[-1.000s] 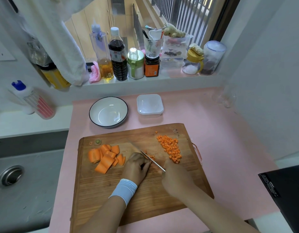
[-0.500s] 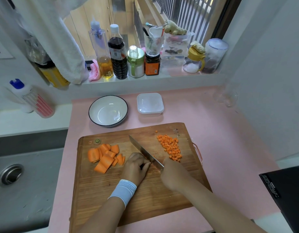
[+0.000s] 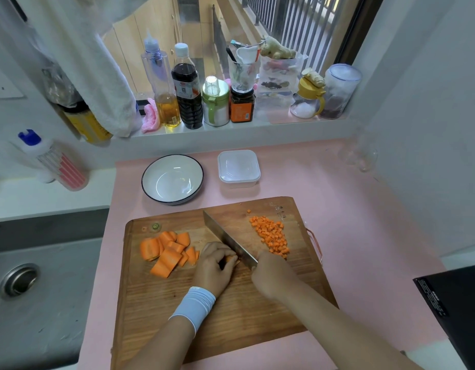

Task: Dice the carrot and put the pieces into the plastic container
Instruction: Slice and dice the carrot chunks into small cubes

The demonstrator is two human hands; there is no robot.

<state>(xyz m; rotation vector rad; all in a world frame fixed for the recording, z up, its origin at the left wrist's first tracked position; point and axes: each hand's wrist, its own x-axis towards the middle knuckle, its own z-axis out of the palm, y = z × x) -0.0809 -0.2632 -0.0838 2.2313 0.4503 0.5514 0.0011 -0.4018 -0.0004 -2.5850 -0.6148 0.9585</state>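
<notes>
Carrot dicing on the cutting board
Left hand pins a carrot piece; right hand grips the knife. Diced carrot lies right, plastic container far.

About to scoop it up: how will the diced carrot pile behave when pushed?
The diced carrot pile is loose small cubes, so it will probably scatter rather than slide together. Flat-sided cubes seem unlikely to roll far. Each looks light.
</notes>
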